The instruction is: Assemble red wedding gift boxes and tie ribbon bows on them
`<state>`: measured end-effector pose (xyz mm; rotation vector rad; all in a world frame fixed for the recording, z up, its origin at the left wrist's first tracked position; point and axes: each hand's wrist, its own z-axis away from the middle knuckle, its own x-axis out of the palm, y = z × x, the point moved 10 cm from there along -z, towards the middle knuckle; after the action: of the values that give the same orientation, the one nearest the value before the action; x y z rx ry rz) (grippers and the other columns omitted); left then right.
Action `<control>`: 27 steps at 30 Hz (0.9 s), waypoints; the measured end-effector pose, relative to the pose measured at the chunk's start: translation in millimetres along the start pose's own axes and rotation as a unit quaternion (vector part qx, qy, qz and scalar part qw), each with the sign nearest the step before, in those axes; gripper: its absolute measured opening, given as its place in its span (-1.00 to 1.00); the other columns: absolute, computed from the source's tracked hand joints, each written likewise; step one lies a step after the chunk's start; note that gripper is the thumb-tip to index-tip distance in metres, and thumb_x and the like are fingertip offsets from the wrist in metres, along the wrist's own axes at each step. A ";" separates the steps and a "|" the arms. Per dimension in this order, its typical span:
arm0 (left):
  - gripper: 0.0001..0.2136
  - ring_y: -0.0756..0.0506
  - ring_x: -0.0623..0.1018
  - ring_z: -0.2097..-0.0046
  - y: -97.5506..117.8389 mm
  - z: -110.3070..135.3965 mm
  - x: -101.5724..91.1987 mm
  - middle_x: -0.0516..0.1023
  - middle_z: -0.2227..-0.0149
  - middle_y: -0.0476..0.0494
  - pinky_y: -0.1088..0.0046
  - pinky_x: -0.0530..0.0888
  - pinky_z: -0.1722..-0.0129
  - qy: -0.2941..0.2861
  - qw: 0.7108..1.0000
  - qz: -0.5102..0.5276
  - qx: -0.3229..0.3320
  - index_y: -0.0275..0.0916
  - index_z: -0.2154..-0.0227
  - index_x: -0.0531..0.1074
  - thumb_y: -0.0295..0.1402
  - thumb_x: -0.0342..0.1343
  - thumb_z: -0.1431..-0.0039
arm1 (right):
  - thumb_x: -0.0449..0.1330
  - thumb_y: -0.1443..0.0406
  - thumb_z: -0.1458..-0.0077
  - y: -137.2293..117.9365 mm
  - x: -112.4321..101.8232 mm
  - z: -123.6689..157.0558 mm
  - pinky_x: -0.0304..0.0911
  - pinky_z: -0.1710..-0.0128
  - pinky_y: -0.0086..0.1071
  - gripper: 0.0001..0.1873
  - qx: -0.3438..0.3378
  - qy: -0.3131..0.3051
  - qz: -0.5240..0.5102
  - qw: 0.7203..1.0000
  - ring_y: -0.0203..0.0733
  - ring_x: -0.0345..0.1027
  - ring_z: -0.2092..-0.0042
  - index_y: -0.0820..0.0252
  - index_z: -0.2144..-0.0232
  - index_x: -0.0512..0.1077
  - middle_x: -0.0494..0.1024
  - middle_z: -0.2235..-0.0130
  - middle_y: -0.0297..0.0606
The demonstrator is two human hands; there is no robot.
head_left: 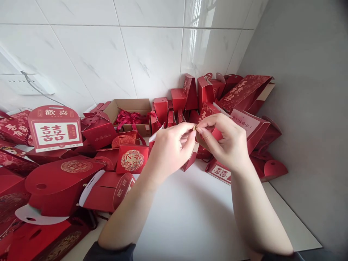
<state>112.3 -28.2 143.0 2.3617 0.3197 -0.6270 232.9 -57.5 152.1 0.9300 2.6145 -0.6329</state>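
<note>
My left hand (pixel 170 149) and my right hand (pixel 226 142) meet in mid-air above a white table (pixel 195 214). Both pinch a tiny brownish object (pixel 194 127) between thumb and forefinger; it is too small to name. A red folded box (pixel 214 125) shows behind and between the hands, partly hidden by them, and I cannot tell whether either hand holds it. The other fingers of both hands are curled.
Red paper gift boxes lie heaped at the left (pixel 57 181) and stand stacked at the back right (pixel 206 94). An open cardboard box (pixel 130 108) holds red ribbons. A white tiled wall stands behind, a grey wall (pixel 307 108) at the right.
</note>
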 end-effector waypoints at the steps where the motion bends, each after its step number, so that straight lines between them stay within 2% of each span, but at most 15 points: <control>1: -0.86 -0.01 0.60 0.38 -2.9 -0.1 1.4 0.59 0.42 -0.03 0.50 0.52 0.38 -0.006 1.000 -0.021 -0.005 -0.23 0.28 0.51 -0.38 0.04 -0.28 | 0.17 0.41 -0.19 1.0 3.1 0.4 0.35 0.22 -0.29 -0.91 -0.001 -0.012 0.004 1.000 -0.20 0.42 0.24 0.12 0.29 0.41 0.54 0.29 -0.28; 4: -0.83 0.03 0.47 0.53 -11.6 -0.2 5.0 0.51 0.54 0.01 0.50 0.40 0.49 -0.021 0.996 -0.083 -0.024 -0.22 0.33 0.50 -0.38 0.02 -0.29 | 0.17 0.41 -0.18 2.9 13.3 2.1 0.34 0.20 -0.28 -0.92 -0.011 -0.051 0.037 0.998 -0.18 0.43 0.23 0.14 0.30 0.40 0.55 0.27 -0.28; 7: -0.80 0.05 0.37 0.57 -17.2 -0.2 10.3 0.43 0.60 0.03 0.49 0.29 0.53 -0.035 0.992 -0.119 -0.037 -0.22 0.37 0.49 -0.39 -0.02 -0.31 | 0.15 0.40 -0.19 3.3 20.6 3.5 0.32 0.22 -0.26 -0.94 -0.031 -0.070 0.101 0.992 -0.15 0.44 0.24 0.15 0.32 0.39 0.56 0.27 -0.25; 10: -0.80 0.03 0.40 0.54 -21.5 -0.3 13.7 0.45 0.57 0.01 0.48 0.29 0.51 -0.030 0.991 -0.122 -0.047 -0.24 0.37 0.49 -0.40 -0.02 -0.30 | 0.12 0.40 -0.20 3.9 26.6 4.5 0.31 0.25 -0.26 -0.93 -0.045 -0.080 0.139 0.986 -0.14 0.43 0.26 0.17 0.32 0.39 0.55 0.29 -0.23; 13: -0.82 0.02 0.46 0.50 -25.1 -0.7 14.3 0.51 0.51 -0.02 0.49 0.33 0.47 -0.026 0.993 -0.105 -0.054 -0.25 0.37 0.47 -0.42 -0.02 -0.28 | 0.11 0.40 -0.21 5.9 30.1 5.1 0.30 0.26 -0.26 -0.92 -0.045 -0.093 0.134 0.986 -0.14 0.41 0.27 0.18 0.33 0.38 0.53 0.30 -0.22; 16: -0.82 0.02 0.45 0.51 -19.7 -1.5 15.4 0.51 0.51 -0.01 0.51 0.31 0.51 -0.054 0.993 -0.101 -0.023 -0.24 0.32 0.47 -0.43 -0.04 -0.29 | 0.09 0.41 -0.20 11.9 27.7 5.2 0.30 0.27 -0.29 -0.91 -0.015 -0.117 0.074 0.990 -0.15 0.40 0.26 0.16 0.32 0.37 0.51 0.29 -0.23; 19: -0.80 0.02 0.39 0.55 -9.6 -0.6 17.8 0.49 0.54 0.01 0.50 0.25 0.54 -0.095 0.985 -0.141 0.028 -0.21 0.31 0.50 -0.41 -0.04 -0.31 | 0.08 0.43 -0.20 17.9 24.8 6.5 0.30 0.28 -0.32 -0.89 0.024 -0.156 0.008 0.987 -0.19 0.39 0.27 0.15 0.31 0.36 0.48 0.27 -0.25; 23: -0.78 -0.02 0.37 0.57 -5.4 3.0 25.4 0.45 0.57 -0.05 0.46 0.18 0.58 -0.140 0.958 -0.240 0.070 -0.25 0.42 0.50 -0.44 -0.01 -0.29 | 0.06 0.46 -0.19 19.5 28.7 10.2 0.28 0.34 -0.35 -0.86 0.042 -0.215 0.006 0.976 -0.22 0.37 0.31 0.15 0.31 0.36 0.47 0.27 -0.26; 27: -0.79 -0.03 0.39 0.56 -4.0 5.0 28.2 0.47 0.56 -0.06 0.44 0.19 0.58 -0.153 0.953 -0.247 0.089 -0.27 0.49 0.47 -0.38 0.07 -0.27 | 0.04 0.45 -0.21 16.9 36.6 14.5 0.24 0.42 -0.38 -0.87 0.040 -0.260 0.011 0.965 -0.26 0.33 0.37 0.15 0.31 0.34 0.45 0.31 -0.28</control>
<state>133.1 -26.7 123.0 2.3089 0.7506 -1.2894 218.4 -33.8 119.5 0.6943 2.1217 -0.8513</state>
